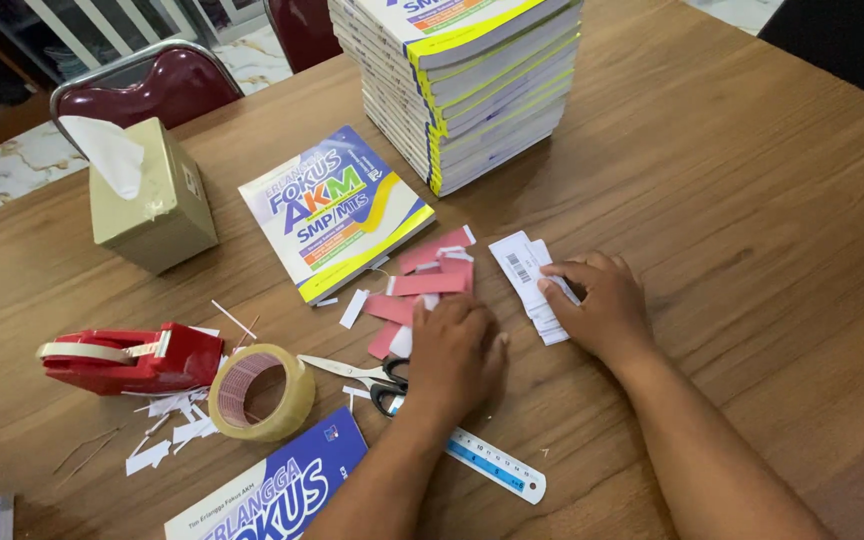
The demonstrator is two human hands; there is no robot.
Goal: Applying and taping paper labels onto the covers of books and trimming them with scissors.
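At bench centre: two bare hands rest palm-down on paper slips spread over the brown wooden bench (752,200).
Hidden: the left hand (455,355) covers the near end of the pink paper slips (427,283) and one handle loop of the scissors (362,375); what lies under its palm cannot be seen.
Cut off: the second blue booklet (282,490) runs off the lower edge; the book stack (462,80) is cropped at the top; only the seat of a dark red chair (147,85) shows.
Hard to make out: whether the left fingers pinch a slip cannot be told, as they are curled down and seen from behind.
Left fingers: bent, close together, pressed on the pink and white slips.
Right hand (597,305): flat on the white label strips (532,285), fingers slightly spread, the forefinger tip on the fanned strips; nothing lifted.
White label strips: narrow, overlapped like a fan, one with a printed barcode, just right of the pink slips.
Pink paper slips: short rectangles, loosely heaped, some edged white, between the blue booklet (337,210) and the left hand.
Ruler (497,465): pale with blue band, partly under the left forearm.
Far left: red tape dispenser (127,358), tape roll (260,392), tissue box (152,195), white scraps.
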